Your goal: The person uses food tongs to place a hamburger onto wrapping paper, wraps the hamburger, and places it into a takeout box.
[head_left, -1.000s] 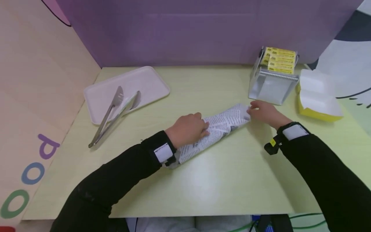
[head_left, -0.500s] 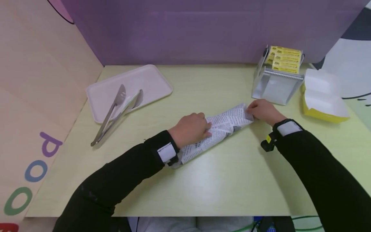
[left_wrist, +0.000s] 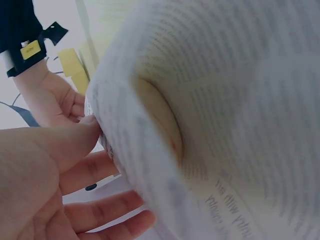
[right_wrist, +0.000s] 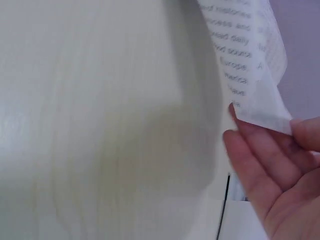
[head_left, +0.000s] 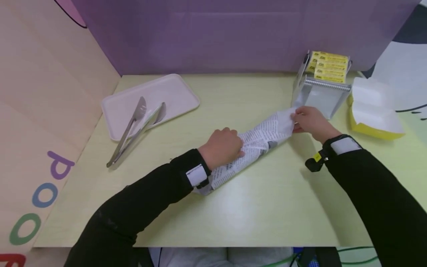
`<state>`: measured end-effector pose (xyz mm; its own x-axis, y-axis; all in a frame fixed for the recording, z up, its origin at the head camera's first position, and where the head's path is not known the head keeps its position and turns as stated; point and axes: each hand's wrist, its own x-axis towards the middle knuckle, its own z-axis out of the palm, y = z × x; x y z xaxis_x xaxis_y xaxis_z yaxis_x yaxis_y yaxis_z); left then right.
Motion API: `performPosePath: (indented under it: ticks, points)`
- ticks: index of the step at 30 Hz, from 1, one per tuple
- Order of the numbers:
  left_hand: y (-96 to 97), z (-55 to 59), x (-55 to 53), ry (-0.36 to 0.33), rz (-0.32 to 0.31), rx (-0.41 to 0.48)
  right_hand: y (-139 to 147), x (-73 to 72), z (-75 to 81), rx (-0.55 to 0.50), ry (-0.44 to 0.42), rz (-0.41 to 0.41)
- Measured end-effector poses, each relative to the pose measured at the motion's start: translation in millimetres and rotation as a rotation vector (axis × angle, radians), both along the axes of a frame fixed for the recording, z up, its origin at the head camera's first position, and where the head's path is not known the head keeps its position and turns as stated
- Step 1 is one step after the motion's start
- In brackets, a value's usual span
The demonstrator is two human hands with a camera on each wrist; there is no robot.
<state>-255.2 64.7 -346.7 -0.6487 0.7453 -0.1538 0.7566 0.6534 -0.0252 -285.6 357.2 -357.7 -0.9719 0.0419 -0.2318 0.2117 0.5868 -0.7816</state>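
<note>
A long roll of newsprint-patterned wrapping paper (head_left: 267, 131) lies slantwise on the table in the head view. My left hand (head_left: 222, 148) holds its middle, thumb on one side and fingers on the other in the left wrist view. Through the gap at the paper's near end shows a smooth tan thing (left_wrist: 160, 117); most of it is hidden, so its kind cannot be told. At the far right end, my right hand (head_left: 311, 122) pinches the paper's edge between thumb and fingers. That end is flattened and raised off the table, as the right wrist view shows.
A pale tray (head_left: 176, 92) at the back left bears metal tongs (head_left: 125, 139), whose handles overhang its front edge. Behind my right hand stands a metal holder (head_left: 321, 94) with yellow packets (head_left: 331, 68). Right of it sits an open yellow-and-white box (head_left: 377, 115). A purple panel (head_left: 207, 37) bounds the back.
My right hand has taken the paper's far end and lifted it up and away from me, so that end now stands off the table. The left hand keeps its hold on the middle.
</note>
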Motion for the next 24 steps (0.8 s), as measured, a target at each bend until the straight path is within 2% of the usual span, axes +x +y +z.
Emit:
performPosePath:
  ticks: [6,12,19,24]
  points:
    - [2.5,4.7,-0.2,0.003,0.022,-0.022,-11,3.6,15.3,0.000,0.141,0.008]
    - [7.7,5.7,-2.8,-0.026,0.027,-0.035,-25,6.0,27.5,-0.007,0.190,0.019]
    - [17.7,5.0,1.5,0.033,-0.013,-0.069,-38,6.7,35.5,0.051,0.247,0.054]
    - [21.2,5.7,3.1,0.030,-0.018,-0.064,-51,10.6,43.6,0.082,0.280,0.077]
